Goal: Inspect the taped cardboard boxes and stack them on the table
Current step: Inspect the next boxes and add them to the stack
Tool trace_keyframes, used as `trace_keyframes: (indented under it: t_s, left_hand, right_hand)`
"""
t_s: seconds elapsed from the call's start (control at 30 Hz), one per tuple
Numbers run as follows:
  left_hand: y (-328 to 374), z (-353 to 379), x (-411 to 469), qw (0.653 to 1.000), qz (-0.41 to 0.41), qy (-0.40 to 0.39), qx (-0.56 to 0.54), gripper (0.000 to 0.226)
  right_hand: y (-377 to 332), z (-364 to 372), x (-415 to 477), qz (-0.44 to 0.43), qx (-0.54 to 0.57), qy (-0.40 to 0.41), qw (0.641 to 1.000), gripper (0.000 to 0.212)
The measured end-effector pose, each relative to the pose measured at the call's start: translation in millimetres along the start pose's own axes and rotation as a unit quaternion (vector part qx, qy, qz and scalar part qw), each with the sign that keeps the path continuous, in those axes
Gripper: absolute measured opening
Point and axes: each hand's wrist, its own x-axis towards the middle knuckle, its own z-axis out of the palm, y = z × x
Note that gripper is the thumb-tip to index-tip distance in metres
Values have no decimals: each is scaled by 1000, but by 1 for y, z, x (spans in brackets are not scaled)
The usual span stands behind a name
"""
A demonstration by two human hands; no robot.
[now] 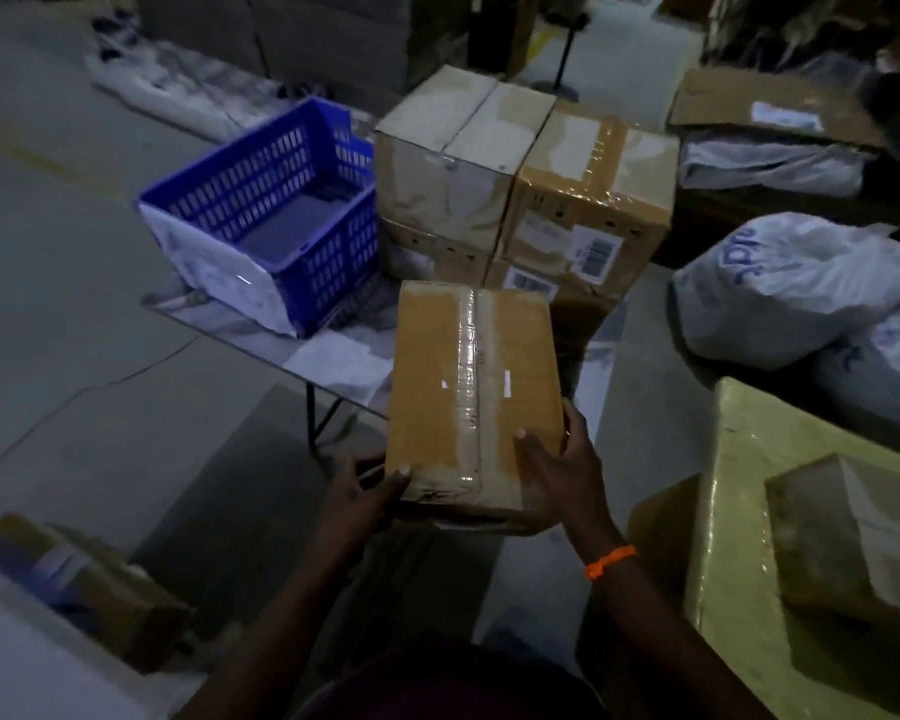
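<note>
Dim warehouse floor lies all around, grey concrete with parcels on every side. We hold a taped cardboard box [468,387] in front of us, its broad face up and its long axis running away from us toward the stack. The near short end sits in our hands; the far short end points at the boxes ahead. A glossy strip of tape [476,387] runs down the middle of the top along that same axis.

Our left hand [365,491] grips the near left corner, thumb on top and fingers curled beneath. Our right hand [562,470] grips the near right side, thumb pressed on top just beside the tape and fingers wrapped around the edge. An orange wristband [610,561] circles the right wrist.

The box's far end reaches over the near edge of the table [333,366] (whether it touches the top we cannot tell). Just beyond it stand the stacked boxes [531,189], two side by side in two tiers, barcode labels on the right-hand pair. A blue basket [276,215] sits on the table to their left. To the right, off the table, lies a white bag [791,288], and nearer us a large yellowish box [749,511].
</note>
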Motion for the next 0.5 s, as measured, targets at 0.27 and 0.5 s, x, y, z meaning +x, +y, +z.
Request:
trace_keyframes:
  t_s: [0.27,0.5]
  left_hand:
    - [15,-8,8,997,-57,-18,47,72]
    - [79,24,57,993,27,-24,109,58]
  right_hand:
    - [20,-10,20,32,102,-89,990,47]
    - [10,-31,91,29,69,-113,991,85]
